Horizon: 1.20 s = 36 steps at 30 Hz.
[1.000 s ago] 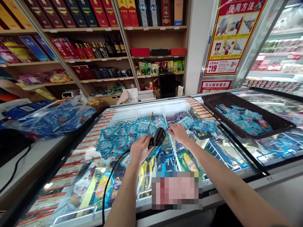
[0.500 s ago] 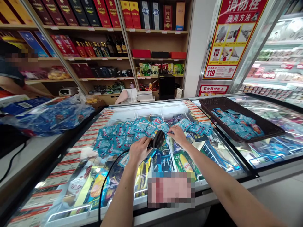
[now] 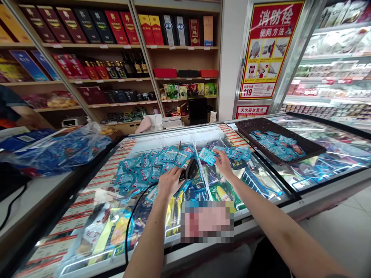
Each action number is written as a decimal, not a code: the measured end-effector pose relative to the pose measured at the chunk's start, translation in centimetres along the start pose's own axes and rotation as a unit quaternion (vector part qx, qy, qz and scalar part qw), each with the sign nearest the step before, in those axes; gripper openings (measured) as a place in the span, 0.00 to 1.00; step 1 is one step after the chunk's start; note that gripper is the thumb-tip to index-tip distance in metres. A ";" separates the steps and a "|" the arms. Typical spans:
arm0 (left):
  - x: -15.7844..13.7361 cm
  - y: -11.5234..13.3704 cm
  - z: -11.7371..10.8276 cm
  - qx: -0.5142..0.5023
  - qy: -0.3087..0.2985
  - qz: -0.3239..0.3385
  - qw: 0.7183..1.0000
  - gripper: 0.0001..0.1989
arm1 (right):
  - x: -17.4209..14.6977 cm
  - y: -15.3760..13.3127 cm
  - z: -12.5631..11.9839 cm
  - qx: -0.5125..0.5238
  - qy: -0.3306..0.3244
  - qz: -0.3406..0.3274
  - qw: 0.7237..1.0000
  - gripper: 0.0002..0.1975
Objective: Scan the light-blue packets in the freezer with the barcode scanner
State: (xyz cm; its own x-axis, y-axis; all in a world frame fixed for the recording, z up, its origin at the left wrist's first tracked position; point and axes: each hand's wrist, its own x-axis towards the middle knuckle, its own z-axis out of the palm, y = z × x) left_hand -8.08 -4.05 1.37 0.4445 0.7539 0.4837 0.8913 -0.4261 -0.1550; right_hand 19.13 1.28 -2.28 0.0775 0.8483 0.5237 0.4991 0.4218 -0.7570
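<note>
here, left hand [image 3: 169, 182] wraps scanner [image 3: 191, 169], right hand [image 3: 223, 165] pinches packet [image 3: 206, 156] — a gap between them, across the wire divider's edge [image 3: 204, 180].

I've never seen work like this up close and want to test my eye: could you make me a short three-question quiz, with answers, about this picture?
1. True or false: the left hand grips a black corded scanner.

2. Multiple choice: what does the right hand hold between its fingers?
(a) a glass bottle
(b) a blue packet
(c) a pen

3. Fill in the blank: in the picture, the dark brown tray lies to the ____ of the right hand.

Key:
1. True; the scanner's handle is in the left hand.
2. (b)
3. right
</note>
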 end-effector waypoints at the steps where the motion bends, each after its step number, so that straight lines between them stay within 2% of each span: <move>1: 0.0 0.1 -0.1 0.000 0.002 0.003 1.000 0.14 | -0.2 0.1 -0.2 0.009 0.010 0.008 1.000 0.19; 5: -0.1 0.3 -0.5 0.003 0.000 0.003 1.000 0.14 | -0.8 0.5 -0.2 0.006 0.026 0.014 1.000 0.17; 10: -0.2 0.4 -0.6 -0.004 0.006 -0.001 1.000 0.14 | -0.7 1.0 0.4 -0.038 0.001 -0.010 0.999 0.12; 15: -0.2 0.2 -0.2 -0.001 0.006 0.009 1.000 0.14 | -0.7 1.2 0.7 -0.054 -0.033 -0.033 0.997 0.14; 22: -0.3 -0.1 0.4 -0.005 0.008 0.027 1.000 0.14 | -0.6 2.2 0.9 -0.031 -0.019 -0.012 0.999 0.26; 27: -0.4 -0.2 0.6 -0.016 0.008 0.041 0.999 0.15 | -0.2 2.8 1.4 -0.054 -0.026 0.021 0.998 0.27; 36: -0.3 -0.7 1.3 -0.032 0.021 0.038 0.999 0.16 | 0.8 2.4 1.8 -0.066 -0.028 0.014 0.997 0.21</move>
State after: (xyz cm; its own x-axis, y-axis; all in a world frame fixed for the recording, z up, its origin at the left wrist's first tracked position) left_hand -8.68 -3.34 0.26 0.5060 0.6970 0.5080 0.8466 -0.5139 -0.1382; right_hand 18.90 3.54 -4.40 0.0474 0.8775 0.4772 0.6065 0.3544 -0.7118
